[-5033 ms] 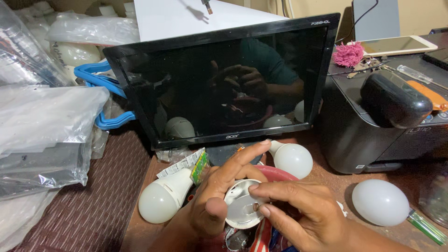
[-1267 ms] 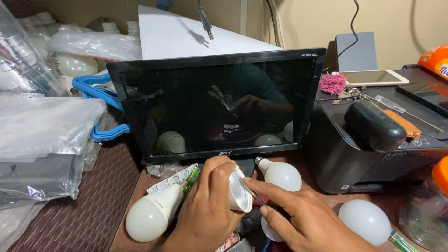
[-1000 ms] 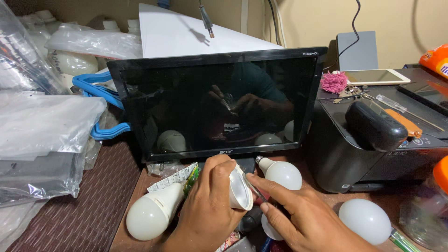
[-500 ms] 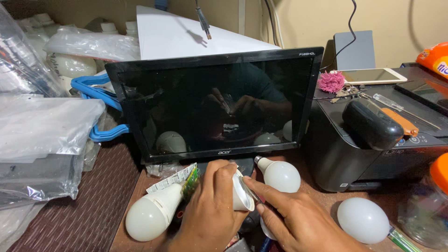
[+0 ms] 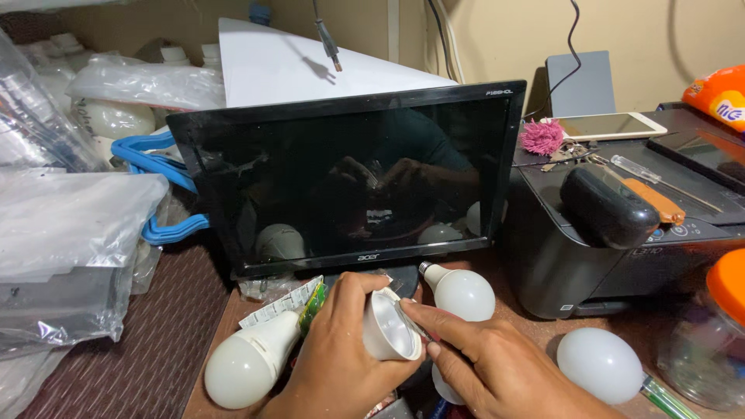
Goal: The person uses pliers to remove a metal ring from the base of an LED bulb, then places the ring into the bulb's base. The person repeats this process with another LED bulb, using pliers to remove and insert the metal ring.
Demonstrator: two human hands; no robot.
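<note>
- One dark monitor [image 5: 349, 178] fills the centre of the frame; its stand is hidden behind the hands, and the glass shows only a dim reflection, hard to read.
- Black printer [image 5: 613, 256] at right, its far end cut off by the frame edge, carries a black handset-shaped object [image 5: 609, 206] and a screwdriver [image 5: 648, 177].
- Clear plastic bags [image 5: 70, 233] at left, contents indistinct.
- Left hand [image 5: 341, 353], lower centre, wrist cut off by the bottom edge, is clenched around a white bulb housing [image 5: 390, 335]; most of the body is hidden in the palm.
- Right hand [image 5: 497, 368], lower centre-right, presses fingertips [image 5: 411, 312] against the housing's rim; whether it pinches anything cannot be told.
- Housing lies just below the monitor's lower edge, long axis roughly level, open concave mouth facing right toward the right hand.
- Three loose white bulbs: lower left [image 5: 248, 365], centre [image 5: 459, 291] with base pointing upper left, lower right [image 5: 601, 365].
</note>
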